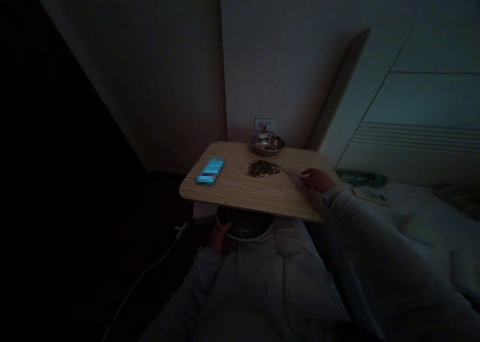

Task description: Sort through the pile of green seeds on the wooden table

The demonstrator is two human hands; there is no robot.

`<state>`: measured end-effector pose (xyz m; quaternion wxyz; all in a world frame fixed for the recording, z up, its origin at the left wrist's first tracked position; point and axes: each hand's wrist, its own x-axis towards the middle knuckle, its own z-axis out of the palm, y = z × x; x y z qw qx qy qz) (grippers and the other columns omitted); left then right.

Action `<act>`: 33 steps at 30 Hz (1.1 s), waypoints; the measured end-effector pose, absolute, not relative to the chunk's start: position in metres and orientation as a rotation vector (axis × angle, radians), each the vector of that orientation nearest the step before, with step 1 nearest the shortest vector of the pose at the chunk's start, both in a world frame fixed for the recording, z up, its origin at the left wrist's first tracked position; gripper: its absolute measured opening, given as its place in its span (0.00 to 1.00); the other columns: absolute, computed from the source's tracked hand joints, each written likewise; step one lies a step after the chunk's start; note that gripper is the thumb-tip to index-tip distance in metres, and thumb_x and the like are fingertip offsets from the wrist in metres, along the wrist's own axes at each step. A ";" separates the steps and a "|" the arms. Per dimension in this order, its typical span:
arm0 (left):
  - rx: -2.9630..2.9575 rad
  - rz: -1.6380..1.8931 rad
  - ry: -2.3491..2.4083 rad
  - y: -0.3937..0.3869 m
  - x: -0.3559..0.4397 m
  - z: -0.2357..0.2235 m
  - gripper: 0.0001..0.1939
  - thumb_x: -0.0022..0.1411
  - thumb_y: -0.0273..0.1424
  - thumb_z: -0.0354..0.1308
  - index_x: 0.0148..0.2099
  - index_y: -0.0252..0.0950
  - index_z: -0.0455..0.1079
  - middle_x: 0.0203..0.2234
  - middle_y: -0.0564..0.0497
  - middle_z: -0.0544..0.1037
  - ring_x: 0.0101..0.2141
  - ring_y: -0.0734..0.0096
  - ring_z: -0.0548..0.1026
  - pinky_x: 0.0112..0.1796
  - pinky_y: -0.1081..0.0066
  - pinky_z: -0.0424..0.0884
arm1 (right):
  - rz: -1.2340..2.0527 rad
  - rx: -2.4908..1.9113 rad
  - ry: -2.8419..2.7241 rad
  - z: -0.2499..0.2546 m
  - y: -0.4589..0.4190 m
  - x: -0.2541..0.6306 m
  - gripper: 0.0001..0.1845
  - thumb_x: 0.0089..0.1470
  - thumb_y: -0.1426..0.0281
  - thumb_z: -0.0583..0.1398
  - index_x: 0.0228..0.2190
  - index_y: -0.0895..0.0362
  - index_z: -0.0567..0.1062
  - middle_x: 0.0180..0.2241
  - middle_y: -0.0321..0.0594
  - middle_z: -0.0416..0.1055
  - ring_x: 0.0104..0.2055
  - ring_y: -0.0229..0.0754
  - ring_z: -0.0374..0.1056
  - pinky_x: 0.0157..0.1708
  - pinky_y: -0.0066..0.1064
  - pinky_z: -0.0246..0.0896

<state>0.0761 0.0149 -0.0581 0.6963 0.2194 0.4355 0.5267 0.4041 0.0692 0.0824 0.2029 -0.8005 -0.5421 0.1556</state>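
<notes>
dim room, pale walls (180, 82), wall socket (264, 125)

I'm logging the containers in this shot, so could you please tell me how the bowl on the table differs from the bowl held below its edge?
The steel bowl stands on the table at the far edge, untouched; the lower bowl sits under the near edge, with the left hand at its rim. The steel bowl shows whole and shiny; the lower bowl is half hidden and looks bigger. Both are round and open upward.

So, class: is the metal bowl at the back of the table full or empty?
Empty, as far as shows: the metal bowl stands upright with bare shiny inside; the dark seeds lie heaped on the table.
</notes>
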 end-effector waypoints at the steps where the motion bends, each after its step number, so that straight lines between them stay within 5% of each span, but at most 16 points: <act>1: 0.486 1.161 0.963 0.015 0.076 -0.058 0.26 0.45 0.28 0.66 0.50 0.41 0.70 0.39 0.49 0.81 0.47 0.55 0.76 0.46 0.60 0.75 | 0.448 -2.225 -1.499 0.083 0.069 0.404 0.10 0.52 0.76 0.59 0.39 0.63 0.75 0.19 0.37 0.73 0.22 0.36 0.69 0.26 0.24 0.60; 9: 0.467 1.109 0.961 0.014 0.074 -0.058 0.27 0.44 0.29 0.68 0.49 0.41 0.69 0.39 0.48 0.80 0.46 0.56 0.77 0.44 0.60 0.76 | 0.357 -1.980 -1.555 0.092 0.068 0.390 0.09 0.56 0.73 0.57 0.38 0.61 0.75 0.27 0.40 0.75 0.23 0.34 0.68 0.27 0.25 0.61; 24: 0.538 1.203 1.012 0.018 0.071 -0.073 0.23 0.38 0.28 0.70 0.41 0.41 0.72 0.41 0.46 0.80 0.56 0.53 0.69 0.52 0.59 0.69 | 0.092 -1.694 -2.086 0.082 0.095 0.265 0.16 0.59 0.74 0.54 0.46 0.59 0.75 0.45 0.47 0.75 0.46 0.42 0.70 0.47 0.31 0.62; 33: 0.467 1.149 1.010 0.015 0.077 -0.065 0.23 0.44 0.28 0.68 0.45 0.41 0.70 0.35 0.49 0.81 0.47 0.54 0.76 0.46 0.55 0.74 | 0.075 -1.784 -2.224 0.078 0.095 0.245 0.18 0.63 0.71 0.49 0.48 0.56 0.74 0.48 0.47 0.72 0.46 0.45 0.70 0.44 0.32 0.62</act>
